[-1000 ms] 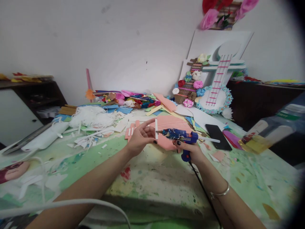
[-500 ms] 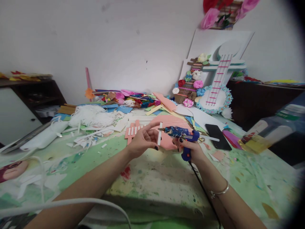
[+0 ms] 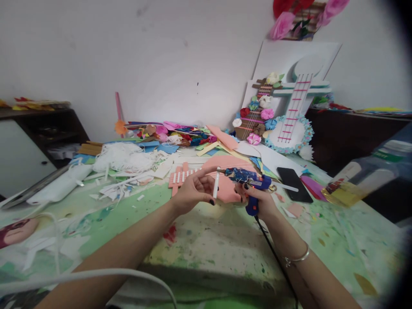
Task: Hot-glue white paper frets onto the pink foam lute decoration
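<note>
So the left hand [image 3: 191, 195] is pinching a white strip [image 3: 216, 184] end to end, its grip clamped with the index finger at the top and the thumb near the bottom. The strip is standing nearly upright, leaning a bit. The right hand [image 3: 265, 204] is wrapping its grip around the handle of a blue glue gun [image 3: 247, 178], and the nozzle is pointing left at the strip's upper end. It's sitting super close, can't tell if it's actually touching. A white glue stick [image 3: 286, 186] is poking out the back of the gun and a black cord [image 3: 273, 249] is trailing down from the handle.

Right behind both hands, a pink guitar cutout [image 3: 230, 162] is lying on the paint-splotched bench [image 3: 206, 244], with a row of little white bars running along its neck and pale strings crossing its body.

Further out, a black phone [image 3: 294, 184] is lying to the right, with a clear plastic bottle [image 3: 363, 171] beyond it. Over on the left, a heap of white stringy stuff [image 3: 124, 159] is spilling near paper scraps [image 3: 119, 186]. At the back right, a flower-covered brown guitar [image 3: 254, 113] and a white-and-blue one [image 3: 294, 133] are leaning up by the wall.
</note>
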`<state>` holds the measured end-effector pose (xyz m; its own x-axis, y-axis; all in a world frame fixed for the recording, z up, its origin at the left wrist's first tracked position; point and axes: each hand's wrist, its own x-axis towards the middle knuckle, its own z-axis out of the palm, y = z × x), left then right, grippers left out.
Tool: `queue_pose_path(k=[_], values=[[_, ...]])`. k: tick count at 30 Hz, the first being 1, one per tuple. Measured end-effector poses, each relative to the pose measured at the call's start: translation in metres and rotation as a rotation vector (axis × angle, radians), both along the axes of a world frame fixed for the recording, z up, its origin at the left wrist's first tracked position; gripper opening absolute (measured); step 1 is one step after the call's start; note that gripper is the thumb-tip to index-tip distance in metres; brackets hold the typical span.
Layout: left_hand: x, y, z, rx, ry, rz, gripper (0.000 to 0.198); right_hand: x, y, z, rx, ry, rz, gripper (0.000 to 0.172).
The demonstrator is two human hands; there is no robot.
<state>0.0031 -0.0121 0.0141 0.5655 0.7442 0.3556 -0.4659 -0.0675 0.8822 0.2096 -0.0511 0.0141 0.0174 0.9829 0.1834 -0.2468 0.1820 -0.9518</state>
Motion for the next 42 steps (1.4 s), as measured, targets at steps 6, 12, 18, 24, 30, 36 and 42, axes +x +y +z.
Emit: queue_pose_path(k=[6, 12, 18, 24, 30, 36, 42], values=[[0.0003, -0.0006, 0.0014, -0.009, -0.006, 0.014, 0.083, -0.0004, 0.0004, 0.0021, 0.001, -0.001, -0.028, 0.022], [0.0004, -0.0008, 0.0017, -0.012, -0.001, 0.027, 0.082, -0.0015, -0.0004, 0.0049, 0.011, -0.005, -0.036, 0.023], [0.0004, 0.0012, 0.0005, -0.004, -0.014, 0.05, 0.083, 0.0003, 0.0006, 0.0014, -0.008, 0.007, -0.025, 0.023], [-0.0007, 0.0038, 0.0004, -0.031, -0.059, 0.074, 0.081, 0.0039, 0.0006, -0.0031, 0.008, -0.058, 0.049, 0.026], [-0.0011, 0.0043, -0.001, 0.019, -0.007, 0.074, 0.082, 0.0024, -0.0002, -0.0017, -0.007, -0.076, 0.019, 0.027], [-0.0004, 0.0026, -0.0021, 0.033, 0.001, 0.042, 0.081, -0.0007, 0.0004, 0.0012, 0.001, -0.017, -0.045, 0.024], [-0.0009, 0.0025, -0.0022, 0.019, 0.012, 0.045, 0.082, -0.0001, 0.0007, 0.0017, 0.007, -0.011, -0.024, 0.022]])
